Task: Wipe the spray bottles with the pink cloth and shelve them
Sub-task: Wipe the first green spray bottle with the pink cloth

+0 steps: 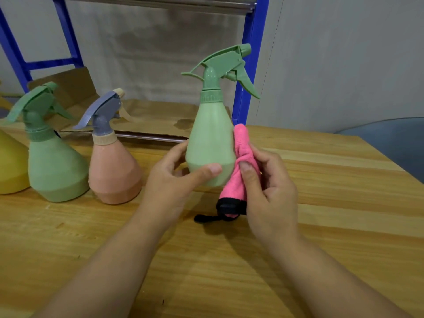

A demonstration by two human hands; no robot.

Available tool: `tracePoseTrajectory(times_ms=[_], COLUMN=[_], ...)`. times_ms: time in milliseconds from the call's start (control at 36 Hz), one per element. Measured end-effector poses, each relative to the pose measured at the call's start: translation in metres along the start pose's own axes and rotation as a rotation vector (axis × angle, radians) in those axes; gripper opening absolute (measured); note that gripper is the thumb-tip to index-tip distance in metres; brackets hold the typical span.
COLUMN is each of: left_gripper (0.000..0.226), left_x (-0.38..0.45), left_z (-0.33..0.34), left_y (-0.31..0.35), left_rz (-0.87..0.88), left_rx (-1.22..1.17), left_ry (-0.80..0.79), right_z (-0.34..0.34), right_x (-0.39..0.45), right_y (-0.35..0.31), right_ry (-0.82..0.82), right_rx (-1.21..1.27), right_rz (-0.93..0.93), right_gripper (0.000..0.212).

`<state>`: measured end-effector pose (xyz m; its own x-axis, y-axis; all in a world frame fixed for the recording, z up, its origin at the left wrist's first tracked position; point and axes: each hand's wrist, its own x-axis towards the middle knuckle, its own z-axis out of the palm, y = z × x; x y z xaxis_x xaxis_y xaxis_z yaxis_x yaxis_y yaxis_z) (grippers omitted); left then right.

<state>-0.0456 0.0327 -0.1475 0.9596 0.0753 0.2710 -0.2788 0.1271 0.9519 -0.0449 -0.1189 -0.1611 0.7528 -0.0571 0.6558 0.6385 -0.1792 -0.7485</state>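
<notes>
Wooden surface [321, 226], foreground. Right hand [267, 187]: fingers curled round a bunched pink cloth [241, 161], black-edged, pressed against the side of a light green spray bottle [210, 143]. Left hand [176, 177]: thumb and fingers grip that bottle's lower body, upright above the surface. Left, standing: peach bottle [114, 171] with grey trigger, darker green bottle [55, 166], yellow bottle [9, 166] at the edge. Behind: blue shelf frame [249, 65], shelf lined with brown cardboard [146, 115].

Yellow bottle [9, 166] cut by left edge; blurred darker green bottle [52, 157] beside it.
</notes>
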Motion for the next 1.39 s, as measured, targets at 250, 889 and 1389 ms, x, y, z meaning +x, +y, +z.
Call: tracePoseTrajectory(times_ms=[250, 889, 1389], left_gripper=[0.049, 0.051, 0.063], left_x=[-0.002, -0.004, -0.006], left_z=[-0.001, -0.004, 0.004], left_y=[0.007, 0.006, 0.01], left_rz=[-0.028, -0.012, 0.037], left_rx=[-0.248, -0.212, 0.051], left_ry=[-0.041, -0.11, -0.02], right_z=[0.001, 0.001, -0.003], right_x=[0.001, 0.003, 0.004], right_y=[-0.005, -0.006, 0.005], right_ry=[-0.036, -0.115, -0.132], right_rx=[0.074, 0.12, -0.156], right_rz=[0.096, 0.073, -0.021], right_gripper=[0.035, 0.037, 0.044])
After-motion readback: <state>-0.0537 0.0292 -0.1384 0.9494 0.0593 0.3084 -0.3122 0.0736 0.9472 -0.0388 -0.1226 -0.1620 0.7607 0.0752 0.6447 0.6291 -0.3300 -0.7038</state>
